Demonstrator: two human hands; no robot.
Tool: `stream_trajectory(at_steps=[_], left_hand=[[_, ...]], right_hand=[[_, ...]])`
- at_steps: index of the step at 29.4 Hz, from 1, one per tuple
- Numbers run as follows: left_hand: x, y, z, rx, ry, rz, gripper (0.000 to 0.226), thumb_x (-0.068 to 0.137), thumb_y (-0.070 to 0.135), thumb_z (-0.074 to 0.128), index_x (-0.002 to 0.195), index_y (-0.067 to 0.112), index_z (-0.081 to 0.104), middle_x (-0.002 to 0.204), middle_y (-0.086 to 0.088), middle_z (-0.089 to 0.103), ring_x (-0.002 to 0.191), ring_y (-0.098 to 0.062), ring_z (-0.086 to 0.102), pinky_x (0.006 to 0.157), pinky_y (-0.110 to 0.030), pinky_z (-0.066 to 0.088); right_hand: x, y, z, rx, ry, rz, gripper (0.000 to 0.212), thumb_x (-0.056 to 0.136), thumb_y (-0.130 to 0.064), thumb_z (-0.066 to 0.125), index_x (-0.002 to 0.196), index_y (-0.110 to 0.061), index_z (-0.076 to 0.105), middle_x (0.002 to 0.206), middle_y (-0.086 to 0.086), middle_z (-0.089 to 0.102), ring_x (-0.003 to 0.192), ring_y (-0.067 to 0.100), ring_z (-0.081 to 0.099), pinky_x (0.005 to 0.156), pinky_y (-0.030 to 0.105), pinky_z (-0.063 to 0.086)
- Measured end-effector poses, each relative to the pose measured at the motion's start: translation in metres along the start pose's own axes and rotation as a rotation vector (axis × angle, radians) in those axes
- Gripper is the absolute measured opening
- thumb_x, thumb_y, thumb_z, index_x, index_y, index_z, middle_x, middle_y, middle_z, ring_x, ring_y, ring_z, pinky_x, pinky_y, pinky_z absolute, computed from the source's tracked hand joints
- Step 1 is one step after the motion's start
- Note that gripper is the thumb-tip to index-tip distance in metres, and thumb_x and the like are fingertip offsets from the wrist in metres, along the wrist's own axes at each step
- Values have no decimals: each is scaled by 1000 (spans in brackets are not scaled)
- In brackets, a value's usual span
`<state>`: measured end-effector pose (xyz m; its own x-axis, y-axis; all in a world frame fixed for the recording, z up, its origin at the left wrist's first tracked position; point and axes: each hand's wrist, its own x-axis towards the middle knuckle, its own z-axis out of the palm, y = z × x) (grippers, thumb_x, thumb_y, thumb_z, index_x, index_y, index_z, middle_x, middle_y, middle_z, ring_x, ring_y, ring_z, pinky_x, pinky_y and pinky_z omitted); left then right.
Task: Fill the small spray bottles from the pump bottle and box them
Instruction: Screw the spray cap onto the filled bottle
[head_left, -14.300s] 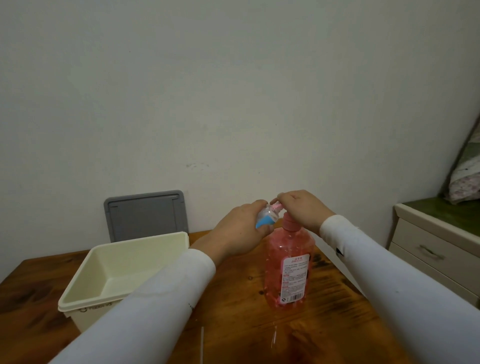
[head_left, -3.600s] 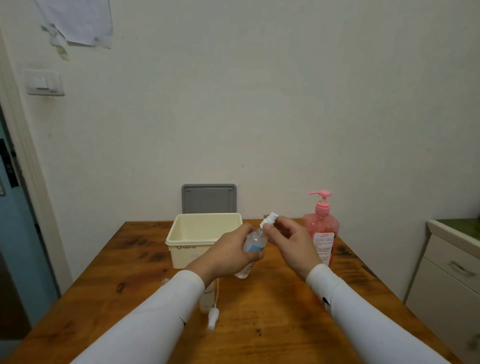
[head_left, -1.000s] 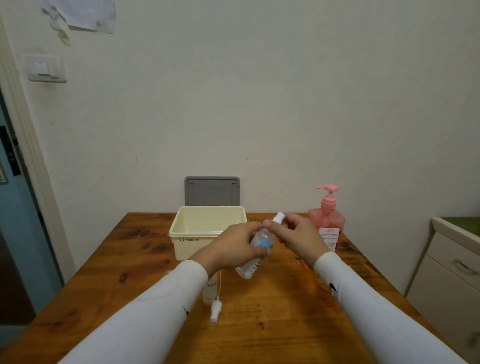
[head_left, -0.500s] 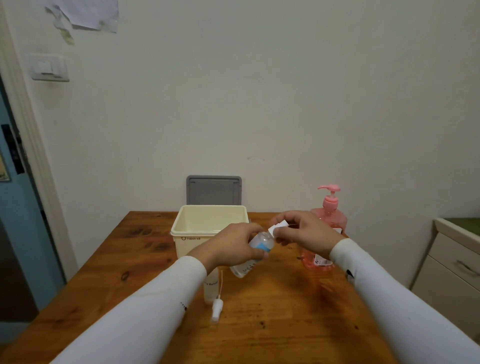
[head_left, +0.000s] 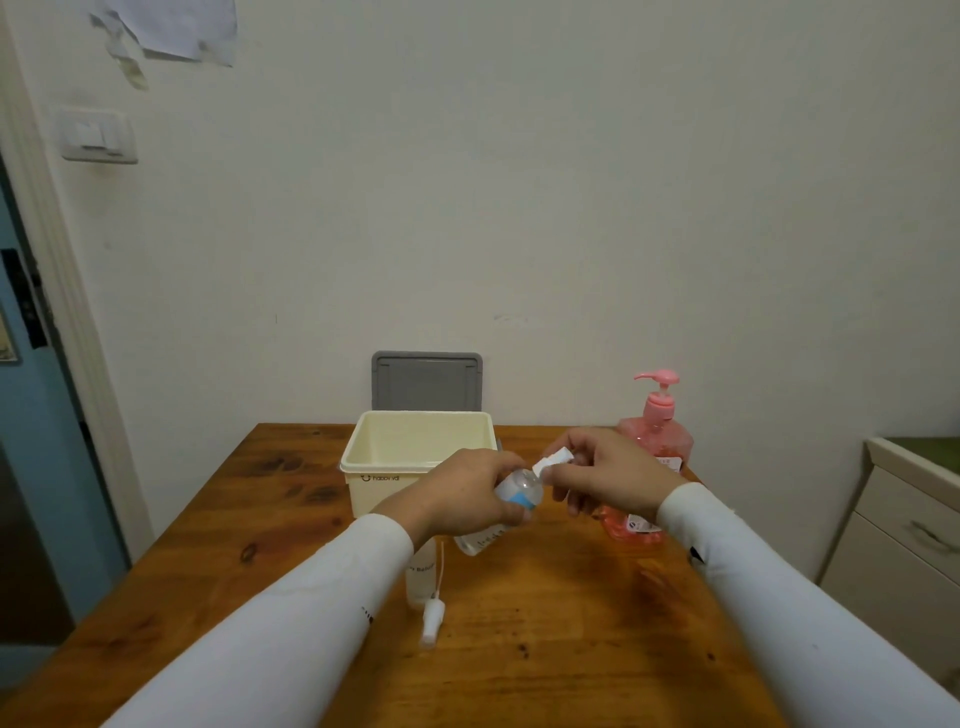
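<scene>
the left hand (head_left: 462, 499) gripped the small spray bottle (head_left: 511, 501) round its body, tilted above the table (head_left: 571, 649) in front of the box (head_left: 415, 460); the right hand (head_left: 605, 480) pinched its white spray cap (head_left: 553, 461) at the neck, fingers clamped; the bottle looked light, thin-walled and likely slick if wet, best held at mid-body while the cap is turned; how full it was could not be told; the box showed nothing inside; the pump bottle (head_left: 657, 441) held pink liquid; a second small bottle (head_left: 421, 577) stood open, its sprayer (head_left: 432, 618) lying beside it.
</scene>
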<state>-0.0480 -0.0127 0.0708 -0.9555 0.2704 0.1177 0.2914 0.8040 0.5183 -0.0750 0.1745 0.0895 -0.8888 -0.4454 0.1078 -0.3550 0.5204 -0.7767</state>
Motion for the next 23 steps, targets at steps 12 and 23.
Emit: stream_trajectory(at_steps=[12, 23], left_hand=[[1, 5, 2, -3, -4, 25, 47, 84, 38, 68, 128, 30, 53, 120, 3, 62, 100, -14, 60, 82, -25, 51], [1, 5, 3, -7, 4, 23, 49, 83, 37, 70, 129, 31, 53, 119, 5, 62, 97, -11, 57, 82, -25, 51]], right_hand=[[3, 0, 10, -124, 135, 0, 33, 92, -51, 51, 84, -20, 57, 58, 0, 64, 44, 10, 57, 47, 20, 48], [3, -2, 2, -194, 30, 80, 38, 91, -52, 52, 83, -15, 62, 67, 3, 68, 52, 13, 63, 52, 19, 50]])
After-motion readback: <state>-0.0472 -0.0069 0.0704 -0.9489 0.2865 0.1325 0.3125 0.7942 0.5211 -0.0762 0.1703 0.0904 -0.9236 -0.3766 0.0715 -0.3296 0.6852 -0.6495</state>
